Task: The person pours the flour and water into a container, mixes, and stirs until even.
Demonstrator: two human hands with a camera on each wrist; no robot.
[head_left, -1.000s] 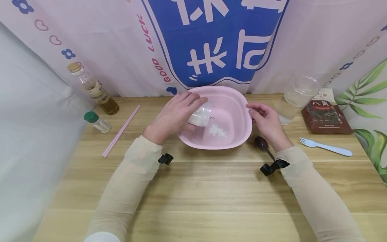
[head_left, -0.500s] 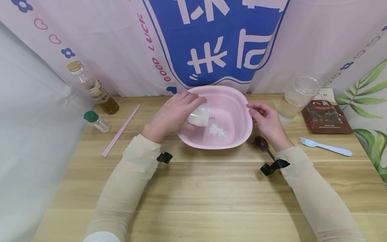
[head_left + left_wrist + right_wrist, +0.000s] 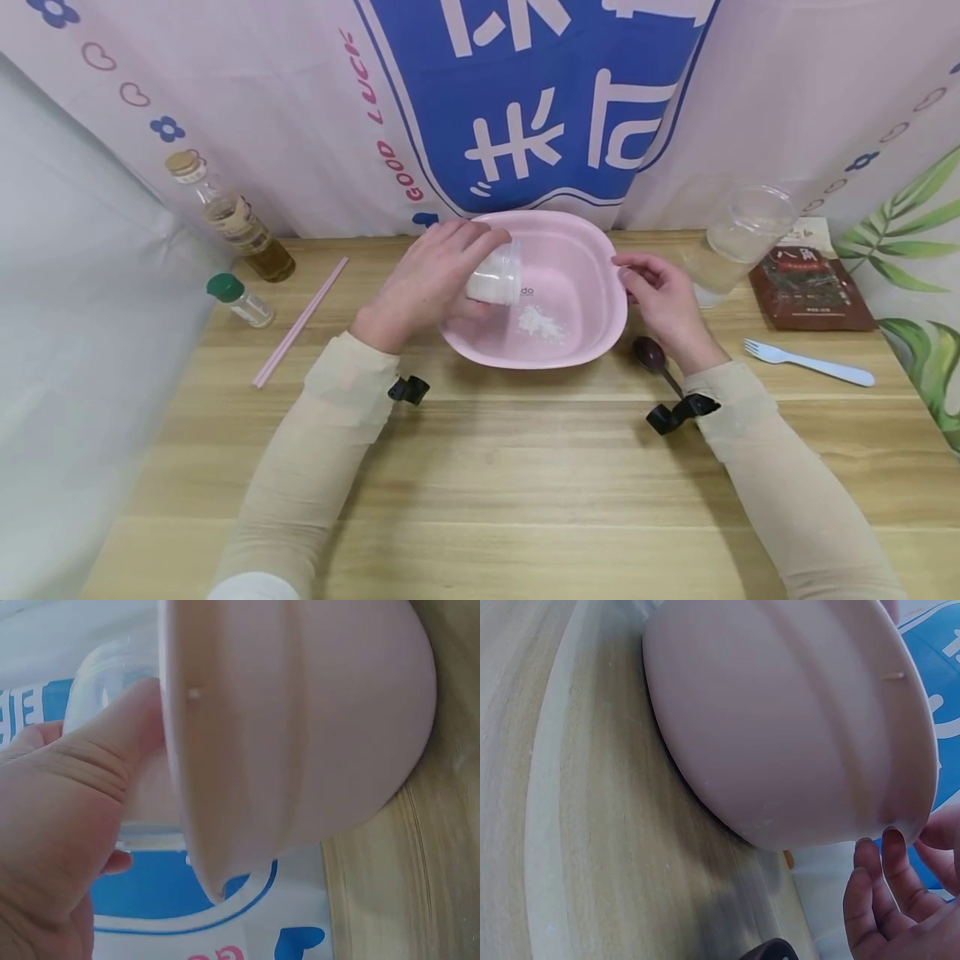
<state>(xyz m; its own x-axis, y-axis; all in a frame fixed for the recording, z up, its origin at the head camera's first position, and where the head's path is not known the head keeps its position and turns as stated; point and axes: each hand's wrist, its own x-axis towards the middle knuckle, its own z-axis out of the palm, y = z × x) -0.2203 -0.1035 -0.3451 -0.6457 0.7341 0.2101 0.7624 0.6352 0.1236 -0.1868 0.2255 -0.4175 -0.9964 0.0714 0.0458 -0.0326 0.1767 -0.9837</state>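
Observation:
My left hand [image 3: 431, 279] grips a clear plastic jar [image 3: 497, 273] of white powder, tipped on its side over the left part of a pink basin [image 3: 573, 242]. A small heap of white powder [image 3: 540, 323] lies on the basin floor. In the left wrist view the thumb lies along the jar [image 3: 142, 787], and the basin wall [image 3: 337, 727] hides the jar's mouth. My right hand [image 3: 663, 304] pinches the basin's right rim. The right wrist view has its fingertips [image 3: 894, 844] under the rim of the basin [image 3: 772, 735].
A dark spoon [image 3: 648, 355] lies by the right wrist. Farther right are a clear pitcher of liquid [image 3: 731, 250], a brown packet [image 3: 810, 292] and a light-blue fork [image 3: 813, 365]. Pink chopsticks [image 3: 300, 323], a green-capped shaker [image 3: 242, 302] and an oil-coloured bottle [image 3: 247, 233] are at left.
The left hand and jar have shifted up slightly, and the jar lies a little more level. The right hand keeps its place on the rim. The powder heap looks about the same.

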